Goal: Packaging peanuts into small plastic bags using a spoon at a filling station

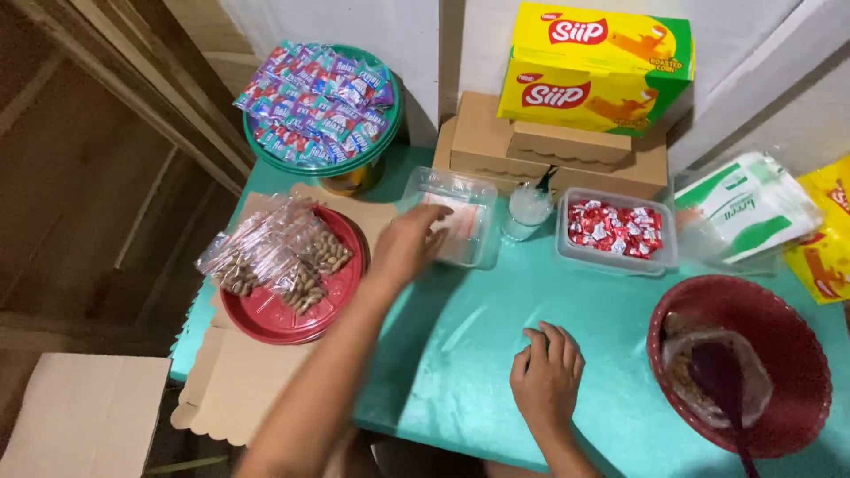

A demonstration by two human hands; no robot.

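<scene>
You've got two hands out, left [409, 241] and right [547, 376], two clear plastic tubs [453, 221] [617, 232], two yellow snack boxes [595, 64], one red plate [292, 292] of little nut bags, one red bowl [740, 363], and one green tray [323, 111] of purple sachets.

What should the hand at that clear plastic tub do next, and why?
Probably close the left hand on the near rim of the clear plastic tub and draw it closer. Its fingers already rest on that rim, and the teal table in front lies bare, while the right hand rests there idle.
</scene>
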